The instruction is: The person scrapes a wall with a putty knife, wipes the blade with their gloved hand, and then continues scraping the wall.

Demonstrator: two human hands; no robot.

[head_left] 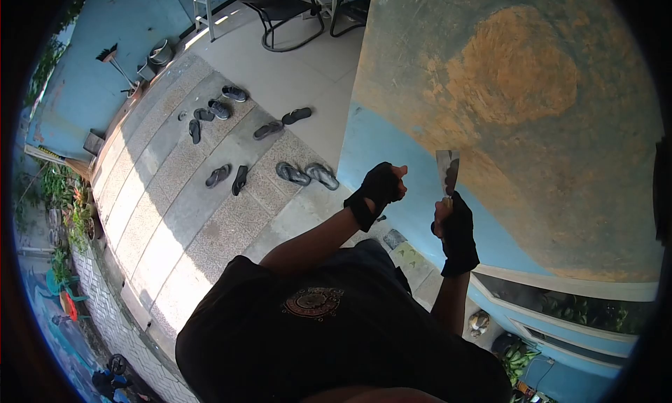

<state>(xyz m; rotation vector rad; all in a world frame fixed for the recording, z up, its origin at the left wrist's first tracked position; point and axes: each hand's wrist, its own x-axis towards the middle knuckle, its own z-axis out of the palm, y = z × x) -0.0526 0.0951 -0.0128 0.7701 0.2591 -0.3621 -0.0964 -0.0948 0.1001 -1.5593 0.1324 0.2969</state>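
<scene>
My right hand (456, 228), in a black fingerless glove, grips the handle of a putty knife (448, 172). Its flat metal blade points up toward the wall and carries dark marks near one edge. My left hand (383, 184), gloved the same way, is closed in front of the wall's blue lower part; what its fingers hold, if anything, is hidden. Both hands are close to the wall (518, 74), whose upper part is weathered grey-green with a large rough tan-brown patch, and the blade overlaps it in this view.
Several sandals and shoes (218, 109) lie scattered over the paved floor (210, 228). Black chairs (280, 7) and a ladder (203, 11) stand at the top. A broom (115, 63) and buckets (161, 51) are along the far blue wall. Plants grow at the left.
</scene>
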